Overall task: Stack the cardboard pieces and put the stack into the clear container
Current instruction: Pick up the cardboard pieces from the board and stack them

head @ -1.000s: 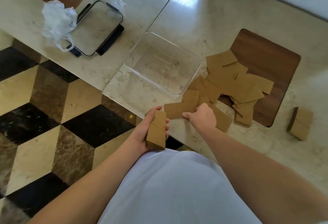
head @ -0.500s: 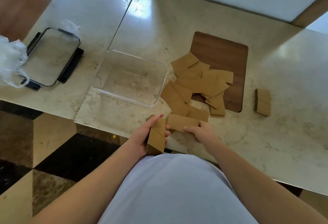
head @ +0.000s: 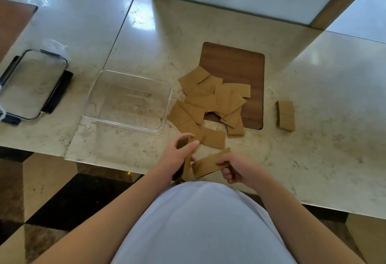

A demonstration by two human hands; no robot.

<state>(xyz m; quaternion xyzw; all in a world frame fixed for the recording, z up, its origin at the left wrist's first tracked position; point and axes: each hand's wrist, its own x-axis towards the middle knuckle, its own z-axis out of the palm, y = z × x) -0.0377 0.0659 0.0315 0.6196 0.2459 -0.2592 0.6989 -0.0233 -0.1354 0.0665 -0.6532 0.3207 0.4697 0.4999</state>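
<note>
My left hand [head: 177, 157] grips a small stack of brown cardboard pieces [head: 186, 166] held on edge near the table's front edge. Just to its right, my right hand [head: 237, 168] pinches a single cardboard piece [head: 207, 164], lifted off the table and close to the stack. Several loose cardboard pieces [head: 211, 100] lie scattered in a heap behind my hands, partly over a dark wooden inlay [head: 236, 65]. The clear container [head: 127, 100] stands open and holds nothing, left of the heap.
A small separate pile of cardboard [head: 285, 115] lies to the right of the inlay. A clear lid with black clips [head: 31, 84] rests at the far left on the marble table [head: 313, 138]. The patterned floor lies below the table edge.
My right hand has picked one cardboard piece off the table and drawn it toward the stack in my left hand. The camera has tilted up and shifted, so the table sits lower in view.
</note>
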